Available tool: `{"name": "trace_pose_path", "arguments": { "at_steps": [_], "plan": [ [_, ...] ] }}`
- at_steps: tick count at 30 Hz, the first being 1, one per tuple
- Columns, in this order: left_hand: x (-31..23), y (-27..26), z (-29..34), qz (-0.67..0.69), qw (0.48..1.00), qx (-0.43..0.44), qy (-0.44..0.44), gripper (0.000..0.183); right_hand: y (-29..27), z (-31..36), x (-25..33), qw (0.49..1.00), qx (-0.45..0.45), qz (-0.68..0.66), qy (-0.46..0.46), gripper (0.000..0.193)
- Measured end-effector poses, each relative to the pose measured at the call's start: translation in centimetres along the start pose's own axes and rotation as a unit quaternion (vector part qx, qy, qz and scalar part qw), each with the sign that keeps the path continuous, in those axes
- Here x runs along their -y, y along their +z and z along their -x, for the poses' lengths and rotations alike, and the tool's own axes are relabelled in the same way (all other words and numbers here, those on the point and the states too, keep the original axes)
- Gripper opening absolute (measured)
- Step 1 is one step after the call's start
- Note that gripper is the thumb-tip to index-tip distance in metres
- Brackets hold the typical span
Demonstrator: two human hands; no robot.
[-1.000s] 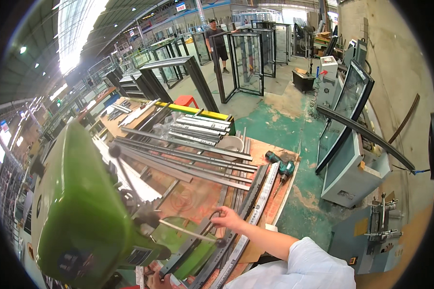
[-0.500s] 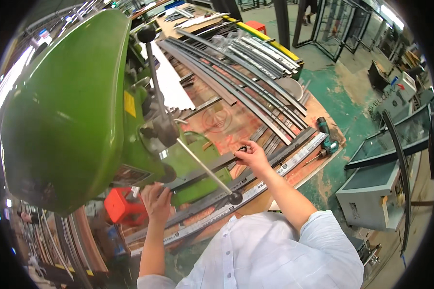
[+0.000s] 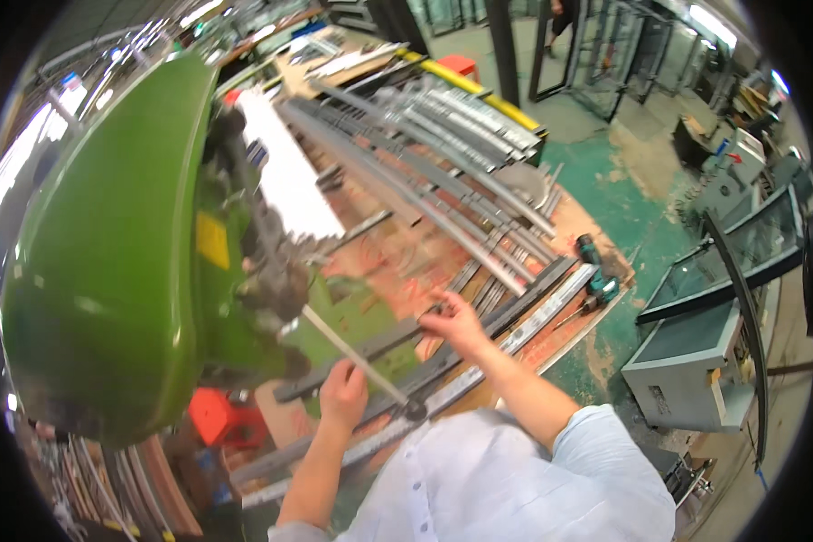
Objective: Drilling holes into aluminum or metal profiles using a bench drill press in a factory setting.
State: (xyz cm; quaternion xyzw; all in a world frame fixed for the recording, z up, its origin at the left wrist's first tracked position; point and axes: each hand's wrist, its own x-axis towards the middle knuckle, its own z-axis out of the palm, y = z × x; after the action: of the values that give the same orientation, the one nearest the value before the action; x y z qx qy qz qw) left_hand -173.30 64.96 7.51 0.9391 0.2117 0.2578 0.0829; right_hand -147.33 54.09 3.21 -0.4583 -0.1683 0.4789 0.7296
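Observation:
A dark metal profile bar [image 3: 384,345] lies across the green machine base, held up in both of my hands. My right hand [image 3: 456,323] pinches its right end. My left hand [image 3: 343,395] has its fingers closed on the bar nearer the left end, which sticks out past that hand. Just over the bar slants the pale lever [image 3: 352,350] of a green drill press [image 3: 108,253], its black ball knob [image 3: 413,409] to the right of my left hand. The machine's head hides what is under it, and motion smears the picture somewhat.
More long profiles [image 3: 425,208] lie on the worktable beyond. Dark and white-faced bars [image 3: 542,321] run along its near edge. A teal cordless drill [image 3: 598,280] rests at the right corner. A red stool [image 3: 224,417] stands lower left, a grey cabinet [image 3: 682,384] to the right.
My left hand has moved right along with the bar, whose left end now shows out from beneath the machine's head. My right hand still grips the right end. The view has shifted slightly.

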Motion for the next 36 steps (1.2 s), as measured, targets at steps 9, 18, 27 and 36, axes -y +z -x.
{"name": "trace_pose_path", "arguments": {
  "at_steps": [9,18,27,36],
  "plan": [
    [-1.4,0.4,-2.6,-0.007,0.998,-0.034,0.047,0.023,-0.8,-0.1,1.0,0.997,0.020,0.063,0.051,0.038],
    [-2.0,0.5,-2.6,-0.030,0.997,0.063,-0.029,0.028,-1.7,-0.7,4.2,0.830,0.119,0.503,-0.207,0.019],
    [-1.8,1.0,-2.7,0.005,1.000,-0.016,0.007,0.023,-0.5,0.2,4.6,0.839,0.127,0.499,-0.175,0.020],
    [-2.1,0.8,-2.7,0.027,0.999,0.008,-0.021,0.023,0.7,0.1,3.9,0.863,0.082,0.465,-0.181,0.020]
  ]
}}
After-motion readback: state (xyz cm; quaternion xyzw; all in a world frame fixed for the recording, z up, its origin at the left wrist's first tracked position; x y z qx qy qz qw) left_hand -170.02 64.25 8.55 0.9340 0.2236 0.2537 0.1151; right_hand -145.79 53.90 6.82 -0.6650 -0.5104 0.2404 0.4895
